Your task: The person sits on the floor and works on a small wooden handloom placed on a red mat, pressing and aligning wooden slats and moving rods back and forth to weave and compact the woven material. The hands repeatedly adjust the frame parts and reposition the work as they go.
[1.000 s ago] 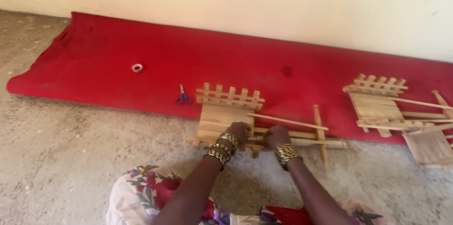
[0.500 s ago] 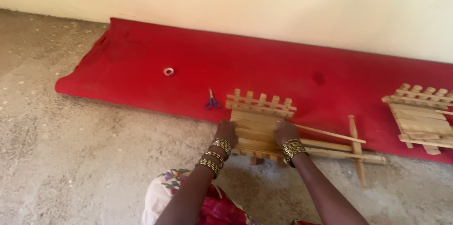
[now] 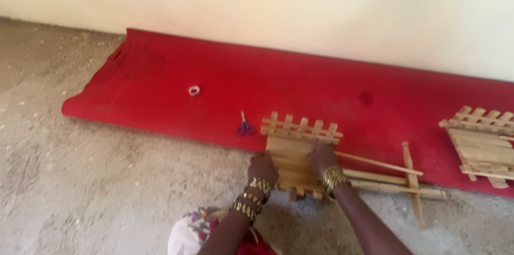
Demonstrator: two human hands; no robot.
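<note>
A pale slatted bamboo frame with a picket-like top rail is laid across the front edge of a long red mat. It is gripped at its left side by the left hand and pressed on top by the right hand, fingers curled. Small blue-handled scissors are seen just beside it, loose bamboo sticks to its right.

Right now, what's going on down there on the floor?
A person is crouched over a small wooden slatted frame at the edge of a red mat. The left hand and right hand both rest on its flat slats, and long wooden sticks stick out to its right. Blue-handled scissors and a small roll of tape lie on the mat, with a second wooden frame further right.
</note>
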